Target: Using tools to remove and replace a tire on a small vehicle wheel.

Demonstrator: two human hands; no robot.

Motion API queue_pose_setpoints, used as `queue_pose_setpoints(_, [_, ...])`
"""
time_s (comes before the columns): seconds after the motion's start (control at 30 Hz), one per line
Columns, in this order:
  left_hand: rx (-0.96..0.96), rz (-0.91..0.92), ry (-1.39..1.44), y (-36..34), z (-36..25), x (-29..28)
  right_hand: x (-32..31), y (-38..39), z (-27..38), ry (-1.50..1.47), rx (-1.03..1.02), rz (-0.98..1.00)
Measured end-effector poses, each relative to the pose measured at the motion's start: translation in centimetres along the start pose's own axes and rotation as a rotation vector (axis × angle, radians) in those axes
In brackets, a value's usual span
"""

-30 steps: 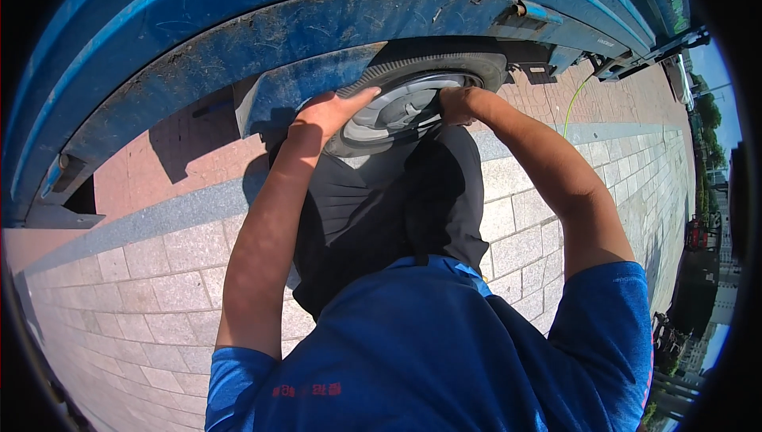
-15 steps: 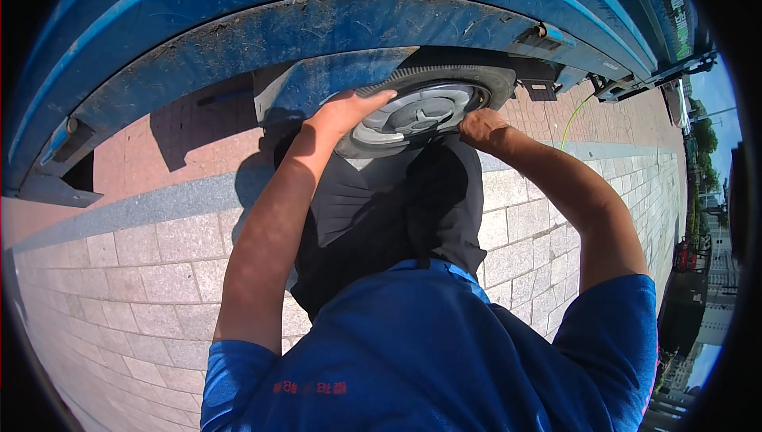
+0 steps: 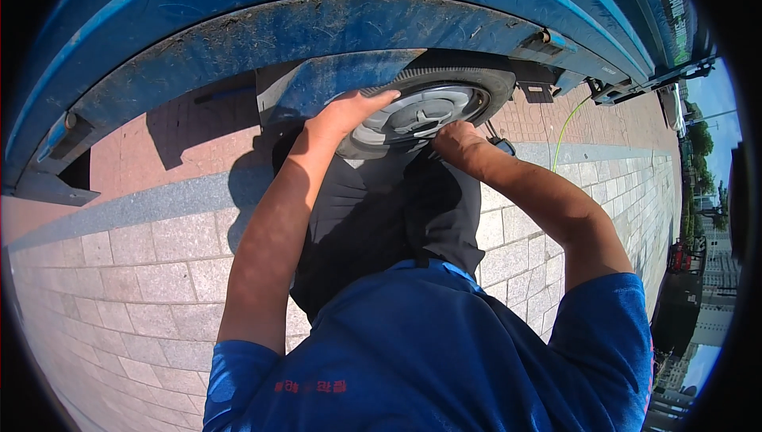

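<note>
A vehicle wheel with a black tire [image 3: 496,83] and a silver-grey wheel cover [image 3: 421,111] stands upright below a blue vehicle body. My left hand [image 3: 347,115] clasps the tire's left side, its thumb stretched over the sidewall toward the cover; its other fingers are mostly hidden. My right hand [image 3: 458,143] is closed at the lower right of the wheel cover, by the rim. What lies inside its fingers is hidden. A small dark object [image 3: 502,145] shows just beyond the right wrist; its kind is unclear.
The scuffed blue side panel [image 3: 278,27] hangs low above the wheel, with a flap [image 3: 278,91] left of the tire. A yellow-green hose [image 3: 565,126] runs down at the right. Stone paving [image 3: 167,265] lies around my dark-trousered legs [image 3: 349,218].
My right hand has moved left along the wheel's lower edge, from the right side of the rim toward the middle. The small dark object has come into sight. My left hand stays put.
</note>
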State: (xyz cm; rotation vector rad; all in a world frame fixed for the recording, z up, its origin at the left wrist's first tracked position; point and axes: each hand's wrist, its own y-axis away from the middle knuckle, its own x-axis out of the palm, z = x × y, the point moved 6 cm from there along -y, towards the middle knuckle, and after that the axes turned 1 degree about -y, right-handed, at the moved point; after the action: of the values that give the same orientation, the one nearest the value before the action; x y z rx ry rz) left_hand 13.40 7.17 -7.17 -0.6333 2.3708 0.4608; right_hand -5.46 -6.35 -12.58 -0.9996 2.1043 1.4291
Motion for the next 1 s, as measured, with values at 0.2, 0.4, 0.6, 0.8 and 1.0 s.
queue_pose_setpoints(0.2, [0.339,-0.159,0.003,-0.6,0.3,0.9,7.1,3.3,2.7,-0.475,0.338,-0.296])
queue_pose_setpoints(0.4, [0.218,-0.282,0.120,1.0,-1.2,-1.3,8.1,4.4,2.0,-0.857,0.518,-0.297])
queue_pose_setpoints(0.6, [-0.114,0.032,-0.107,1.2,-2.9,-1.5,9.9,4.8,2.3,-0.855,0.555,-0.265])
queue_pose_setpoints(0.8, [0.076,-0.194,-0.437,0.2,-2.6,-0.2,14.0,4.7,2.3,-1.048,0.632,-0.216])
queue_pose_setpoints(1.0, [0.785,-0.622,-1.038,0.2,2.6,2.3,15.5,4.5,4.3,-1.146,0.608,-0.251])
